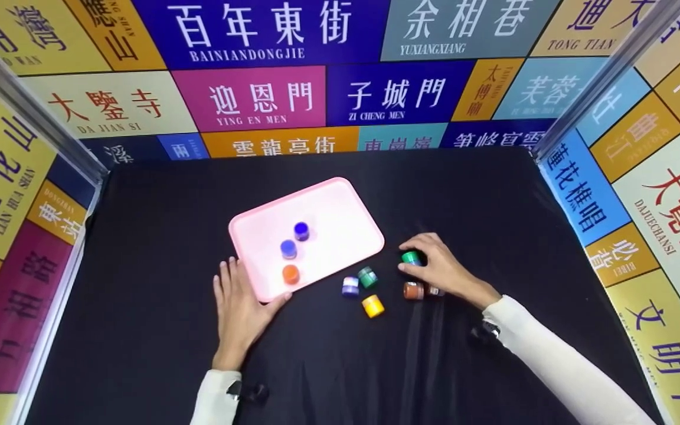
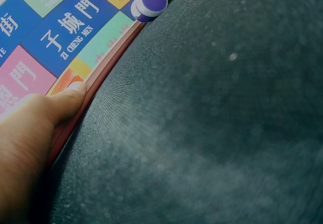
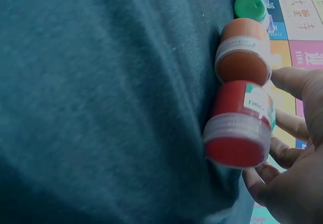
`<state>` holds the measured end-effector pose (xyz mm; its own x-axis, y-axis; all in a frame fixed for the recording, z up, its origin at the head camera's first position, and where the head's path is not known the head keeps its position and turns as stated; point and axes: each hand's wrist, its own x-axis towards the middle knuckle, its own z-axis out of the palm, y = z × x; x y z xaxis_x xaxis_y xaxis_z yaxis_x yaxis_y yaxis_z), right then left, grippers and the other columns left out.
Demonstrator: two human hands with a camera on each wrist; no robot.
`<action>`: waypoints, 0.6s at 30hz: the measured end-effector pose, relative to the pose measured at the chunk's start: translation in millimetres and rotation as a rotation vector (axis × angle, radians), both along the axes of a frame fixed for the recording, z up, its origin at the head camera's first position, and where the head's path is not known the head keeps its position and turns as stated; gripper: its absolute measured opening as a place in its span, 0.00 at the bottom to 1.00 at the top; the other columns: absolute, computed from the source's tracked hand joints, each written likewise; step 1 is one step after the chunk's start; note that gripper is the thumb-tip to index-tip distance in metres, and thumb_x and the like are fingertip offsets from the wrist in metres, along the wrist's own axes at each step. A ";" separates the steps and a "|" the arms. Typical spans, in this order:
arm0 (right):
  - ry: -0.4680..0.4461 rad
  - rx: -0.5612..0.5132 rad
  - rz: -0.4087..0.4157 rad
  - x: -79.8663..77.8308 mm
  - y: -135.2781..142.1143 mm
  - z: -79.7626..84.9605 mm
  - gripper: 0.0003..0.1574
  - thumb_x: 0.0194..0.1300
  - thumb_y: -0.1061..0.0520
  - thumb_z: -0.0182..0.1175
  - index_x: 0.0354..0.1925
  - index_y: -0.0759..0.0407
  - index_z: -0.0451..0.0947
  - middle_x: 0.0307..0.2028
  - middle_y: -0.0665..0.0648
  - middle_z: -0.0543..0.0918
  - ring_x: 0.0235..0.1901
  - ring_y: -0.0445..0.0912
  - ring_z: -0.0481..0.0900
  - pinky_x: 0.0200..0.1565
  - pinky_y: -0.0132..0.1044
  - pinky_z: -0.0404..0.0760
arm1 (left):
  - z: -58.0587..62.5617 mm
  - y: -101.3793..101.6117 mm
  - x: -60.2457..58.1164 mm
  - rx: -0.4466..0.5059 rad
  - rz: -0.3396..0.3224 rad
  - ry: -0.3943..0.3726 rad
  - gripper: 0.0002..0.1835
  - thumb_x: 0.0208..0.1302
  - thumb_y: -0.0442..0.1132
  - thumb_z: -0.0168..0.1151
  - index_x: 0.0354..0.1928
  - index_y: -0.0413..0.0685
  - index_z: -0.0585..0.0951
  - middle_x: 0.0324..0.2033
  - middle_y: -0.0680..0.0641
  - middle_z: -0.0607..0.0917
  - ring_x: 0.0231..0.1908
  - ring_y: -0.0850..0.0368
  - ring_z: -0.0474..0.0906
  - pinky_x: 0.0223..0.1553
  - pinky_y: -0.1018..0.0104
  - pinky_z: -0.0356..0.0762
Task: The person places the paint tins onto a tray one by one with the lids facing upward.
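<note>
My left hand (image 1: pixel 238 304) rests at the near left corner of the pink tray (image 1: pixel 340 236), fingers straight along its left side and thumb at its near edge. In the left wrist view, the thumb (image 2: pixel 68 103) lies over the rim. My right hand (image 1: pixel 437 265) holds a green paint jar (image 1: pixel 411 258) between thumb and fingers, right of the tray. That jar is hidden in the right wrist view. A brown jar (image 3: pixel 245 55) and a red jar (image 3: pixel 238 125) lie on their sides near the right hand.
On the tray stand a dark blue jar (image 1: pixel 301 231), a violet-blue jar (image 1: pixel 288 249) and an orange jar (image 1: pixel 291 274). Between tray and right hand are a purple jar (image 1: pixel 350 287), a dark green jar (image 1: pixel 368 277) and a yellow jar (image 1: pixel 373 306). Printed panels (image 1: pixel 251 97) surround the black cloth.
</note>
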<state>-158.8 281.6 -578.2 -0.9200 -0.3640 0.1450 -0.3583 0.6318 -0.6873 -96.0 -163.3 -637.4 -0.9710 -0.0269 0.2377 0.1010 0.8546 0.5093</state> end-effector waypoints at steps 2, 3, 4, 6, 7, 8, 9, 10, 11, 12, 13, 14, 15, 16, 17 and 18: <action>-0.012 0.001 -0.010 1.4 2.2 -1.2 0.26 0.65 0.55 0.81 0.57 0.62 0.88 0.57 0.59 0.87 0.63 0.58 0.76 0.66 0.55 0.75 | -0.5 0.2 0.0 0.001 0.001 0.005 0.73 0.55 0.74 0.77 0.84 0.27 0.56 0.82 0.24 0.58 0.85 0.26 0.45 0.85 0.33 0.36; -0.015 0.003 -0.014 2.0 3.1 -1.9 0.26 0.64 0.55 0.81 0.57 0.61 0.88 0.57 0.59 0.87 0.63 0.58 0.76 0.66 0.55 0.75 | -0.8 0.3 0.1 0.000 0.002 0.007 0.73 0.54 0.74 0.77 0.84 0.27 0.57 0.83 0.24 0.58 0.85 0.26 0.46 0.85 0.33 0.36; -0.012 0.006 -0.017 2.4 4.0 -3.1 0.26 0.64 0.55 0.82 0.57 0.61 0.88 0.56 0.59 0.87 0.63 0.58 0.76 0.66 0.56 0.75 | -1.0 0.2 0.0 0.001 0.002 0.009 0.73 0.54 0.74 0.77 0.84 0.27 0.57 0.83 0.24 0.58 0.85 0.26 0.46 0.85 0.33 0.36; -0.009 0.008 -0.021 3.3 5.1 -4.7 0.26 0.63 0.55 0.82 0.57 0.61 0.89 0.56 0.59 0.88 0.63 0.58 0.76 0.66 0.56 0.74 | -1.5 0.0 0.0 0.001 0.001 0.012 0.73 0.54 0.74 0.77 0.84 0.27 0.57 0.83 0.24 0.58 0.85 0.26 0.46 0.85 0.33 0.36; -0.009 0.009 -0.023 3.8 5.2 -5.0 0.26 0.63 0.55 0.82 0.57 0.62 0.89 0.56 0.59 0.88 0.63 0.59 0.76 0.66 0.56 0.74 | -1.6 -0.1 0.1 0.002 0.001 0.013 0.73 0.54 0.74 0.77 0.84 0.27 0.57 0.83 0.24 0.58 0.85 0.26 0.46 0.85 0.33 0.36; -0.007 0.009 -0.024 4.1 5.4 -5.8 0.27 0.63 0.54 0.82 0.57 0.62 0.89 0.56 0.60 0.88 0.63 0.59 0.76 0.66 0.56 0.74 | -1.7 -0.4 0.2 0.001 0.001 0.014 0.73 0.54 0.74 0.77 0.84 0.27 0.57 0.83 0.24 0.59 0.85 0.26 0.46 0.84 0.33 0.36; -0.007 0.007 -0.025 4.6 5.2 -5.9 0.27 0.62 0.54 0.83 0.57 0.62 0.89 0.56 0.60 0.87 0.63 0.59 0.75 0.67 0.56 0.73 | -2.0 -0.7 0.3 0.001 0.002 0.014 0.73 0.54 0.74 0.77 0.84 0.27 0.57 0.82 0.24 0.59 0.85 0.26 0.46 0.84 0.33 0.37; -0.005 0.007 -0.026 4.8 5.0 -6.6 0.27 0.62 0.54 0.83 0.57 0.62 0.88 0.57 0.60 0.87 0.63 0.59 0.75 0.67 0.56 0.73 | -1.9 -0.8 0.3 0.002 0.002 0.015 0.73 0.54 0.74 0.77 0.84 0.27 0.57 0.82 0.24 0.59 0.85 0.26 0.46 0.84 0.33 0.37; -0.005 0.008 -0.027 5.1 4.6 -6.8 0.27 0.62 0.54 0.83 0.57 0.62 0.88 0.57 0.61 0.87 0.64 0.59 0.75 0.67 0.56 0.73 | -1.8 -0.9 0.3 0.002 0.002 0.015 0.73 0.54 0.74 0.77 0.84 0.27 0.57 0.82 0.24 0.59 0.85 0.25 0.46 0.84 0.32 0.37; -0.005 0.010 -0.028 5.4 4.3 -7.0 0.28 0.62 0.54 0.83 0.57 0.62 0.88 0.57 0.61 0.87 0.64 0.60 0.75 0.67 0.56 0.73 | -1.7 -1.1 0.2 0.002 0.002 0.015 0.73 0.54 0.74 0.77 0.84 0.28 0.57 0.82 0.24 0.59 0.85 0.25 0.46 0.84 0.32 0.37; -0.001 0.012 -0.029 5.4 4.2 -7.7 0.28 0.62 0.54 0.83 0.57 0.62 0.88 0.57 0.61 0.86 0.64 0.60 0.75 0.67 0.56 0.73 | -1.5 -1.1 0.2 0.004 0.002 0.014 0.73 0.54 0.74 0.77 0.84 0.28 0.57 0.82 0.24 0.59 0.85 0.25 0.46 0.84 0.33 0.37; 0.006 0.015 -0.028 5.5 4.1 -8.4 0.27 0.62 0.55 0.83 0.57 0.62 0.88 0.57 0.62 0.86 0.64 0.60 0.74 0.67 0.57 0.73 | -1.5 -1.1 0.1 0.004 0.003 0.012 0.73 0.54 0.74 0.77 0.84 0.28 0.57 0.82 0.24 0.59 0.85 0.26 0.46 0.84 0.33 0.37; 0.015 0.018 -0.028 5.3 4.1 -9.3 0.27 0.62 0.55 0.83 0.56 0.63 0.88 0.57 0.62 0.86 0.63 0.61 0.75 0.67 0.57 0.72 | -1.2 -1.0 0.0 0.005 0.002 0.009 0.73 0.54 0.74 0.77 0.84 0.27 0.57 0.82 0.24 0.59 0.85 0.26 0.46 0.84 0.33 0.36; 0.021 0.022 -0.028 5.4 4.3 -9.6 0.27 0.61 0.56 0.83 0.56 0.63 0.88 0.57 0.63 0.86 0.63 0.61 0.75 0.67 0.57 0.72 | -1.0 -0.7 -0.1 0.005 0.001 0.007 0.73 0.54 0.74 0.77 0.84 0.28 0.56 0.83 0.24 0.58 0.85 0.26 0.45 0.85 0.33 0.36; 0.027 0.025 -0.029 5.5 4.6 -9.9 0.27 0.61 0.56 0.82 0.56 0.63 0.88 0.56 0.63 0.87 0.63 0.61 0.75 0.66 0.57 0.73 | -0.8 -0.5 -0.3 0.006 0.000 0.005 0.73 0.54 0.74 0.77 0.84 0.28 0.56 0.83 0.24 0.58 0.85 0.26 0.45 0.85 0.33 0.36; 0.032 0.025 -0.031 5.8 5.1 -9.9 0.27 0.61 0.57 0.82 0.56 0.64 0.88 0.56 0.63 0.87 0.62 0.61 0.75 0.66 0.57 0.73 | -0.7 -0.3 -0.4 0.007 -0.001 0.004 0.73 0.54 0.74 0.77 0.84 0.28 0.56 0.83 0.24 0.58 0.85 0.26 0.45 0.85 0.34 0.35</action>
<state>-153.0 286.7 -588.0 -0.9259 -0.3396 0.1652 -0.3598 0.6599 -0.6596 -96.4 -163.6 -638.1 -0.9700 -0.0280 0.2417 0.1037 0.8511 0.5147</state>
